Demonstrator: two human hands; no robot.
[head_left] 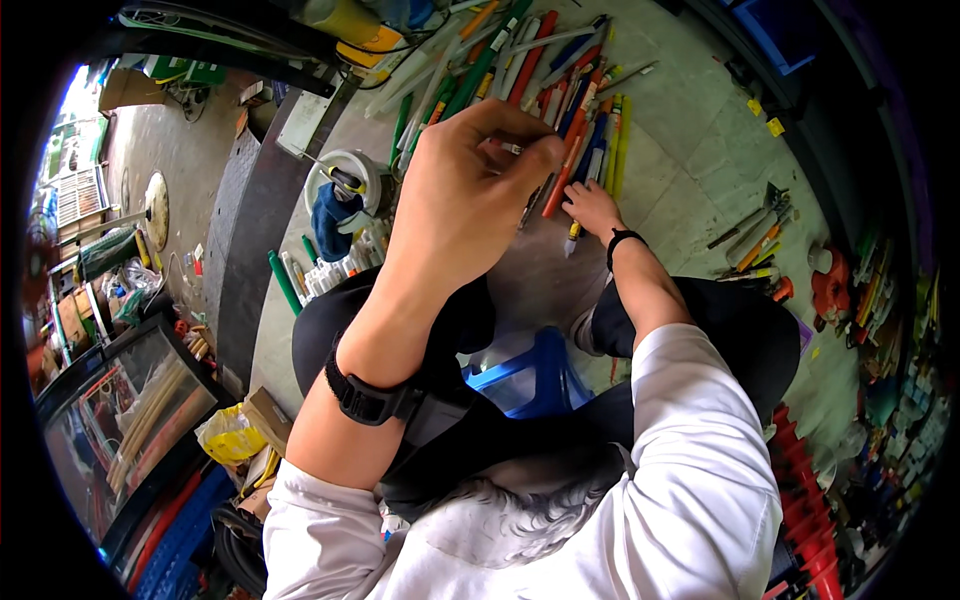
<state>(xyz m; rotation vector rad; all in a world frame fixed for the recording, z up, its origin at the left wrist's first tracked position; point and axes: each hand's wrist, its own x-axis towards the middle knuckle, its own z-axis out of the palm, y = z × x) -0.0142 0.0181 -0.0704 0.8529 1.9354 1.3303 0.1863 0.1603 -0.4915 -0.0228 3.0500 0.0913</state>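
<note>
My left hand [465,185] is raised in the middle, over the near edge of the pile. Its fingers are curled in with the thumb pressed toward them. Something small and pale shows between them, too hidden to name. Lower and to the right, my right hand [594,208] reaches to the pile of long thin coloured sticks [565,125]. Its fingers are outstretched and a little apart, touching or just above the sticks. Beside its fingertips lies a slim blue-and-white stick with a pale pointed end [571,243].
A white round container [343,175] with a blue cloth [335,215] stands left, above a bunch of white sticks [340,265]. A smaller stick pile [755,235] lies right. A blue stool [535,375] shows between my legs. A dark metal ledge [245,210] runs along the left.
</note>
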